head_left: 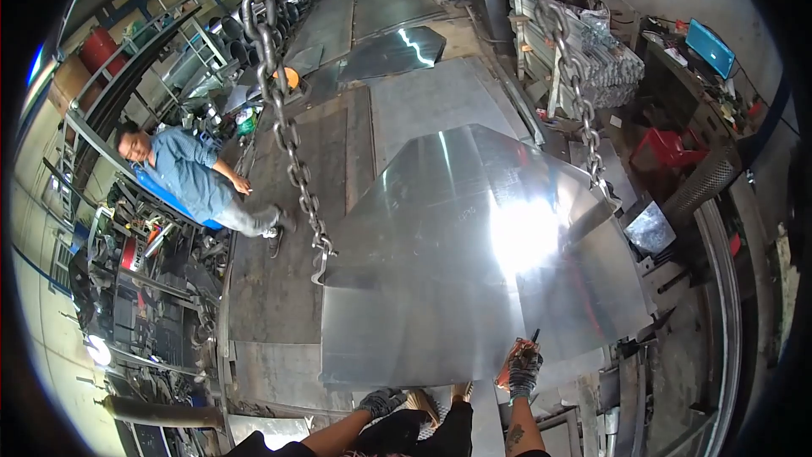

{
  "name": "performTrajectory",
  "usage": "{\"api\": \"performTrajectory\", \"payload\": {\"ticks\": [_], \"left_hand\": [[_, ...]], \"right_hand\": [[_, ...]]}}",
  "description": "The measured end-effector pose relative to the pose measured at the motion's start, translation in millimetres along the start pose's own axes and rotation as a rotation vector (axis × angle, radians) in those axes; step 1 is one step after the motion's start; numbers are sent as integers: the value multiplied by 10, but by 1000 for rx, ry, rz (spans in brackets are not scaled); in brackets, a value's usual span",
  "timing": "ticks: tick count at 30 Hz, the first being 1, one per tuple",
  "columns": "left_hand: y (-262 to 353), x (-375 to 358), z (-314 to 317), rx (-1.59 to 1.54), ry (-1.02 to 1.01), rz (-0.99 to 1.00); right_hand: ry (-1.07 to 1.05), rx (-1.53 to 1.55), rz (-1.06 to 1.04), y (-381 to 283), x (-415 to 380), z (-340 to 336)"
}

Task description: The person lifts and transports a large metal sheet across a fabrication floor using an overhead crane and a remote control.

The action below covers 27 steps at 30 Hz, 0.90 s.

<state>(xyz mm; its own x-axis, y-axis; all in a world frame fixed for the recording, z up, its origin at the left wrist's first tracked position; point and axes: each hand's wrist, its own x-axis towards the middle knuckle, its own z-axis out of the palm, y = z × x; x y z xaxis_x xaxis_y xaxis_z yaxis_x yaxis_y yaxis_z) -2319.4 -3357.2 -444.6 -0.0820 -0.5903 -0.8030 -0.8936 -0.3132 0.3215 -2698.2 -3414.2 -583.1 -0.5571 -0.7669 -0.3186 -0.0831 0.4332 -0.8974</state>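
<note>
A large shiny metal sheet hangs bowed from two chains, the left chain hooked at its left edge and the right chain clamped at its right corner. My right hand, in a dark glove, grips an orange hand-held device right at the sheet's near edge. My left hand, also gloved, sits curled just below that near edge; nothing shows in it, and contact with the sheet is unclear.
A person in a blue shirt leans at the left beside racks of tools. More sheets lie on the floor beyond. Stacked metal profiles, a red stool and a blue laptop are on the right.
</note>
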Motion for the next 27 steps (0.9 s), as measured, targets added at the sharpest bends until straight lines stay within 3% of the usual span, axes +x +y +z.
{"api": "performTrajectory", "payload": {"ticks": [12,16,20,21,24,26,27], "left_hand": [[231,5,107,-259,23,-94],[295,60,-91,-228,87,-129],[-92,469,-104,-350,148,-145],[-129,544,-170,-332,199,-214],[-157,489,-484,-350,182,-182],[-297,599,-623,-344,234,-181],[-348,588,-562,-318,240,-176]], "right_hand": [[-30,-195,-210,-554,463,720],[-55,-168,-160,-839,595,1052],[-63,-149,-99,-950,850,1404],[-86,-165,-122,-898,955,1492],[-136,-208,-372,-1046,1221,1808],[-146,-248,-158,-1250,1219,1897],[-181,-261,-163,-1132,1281,1962]]}}
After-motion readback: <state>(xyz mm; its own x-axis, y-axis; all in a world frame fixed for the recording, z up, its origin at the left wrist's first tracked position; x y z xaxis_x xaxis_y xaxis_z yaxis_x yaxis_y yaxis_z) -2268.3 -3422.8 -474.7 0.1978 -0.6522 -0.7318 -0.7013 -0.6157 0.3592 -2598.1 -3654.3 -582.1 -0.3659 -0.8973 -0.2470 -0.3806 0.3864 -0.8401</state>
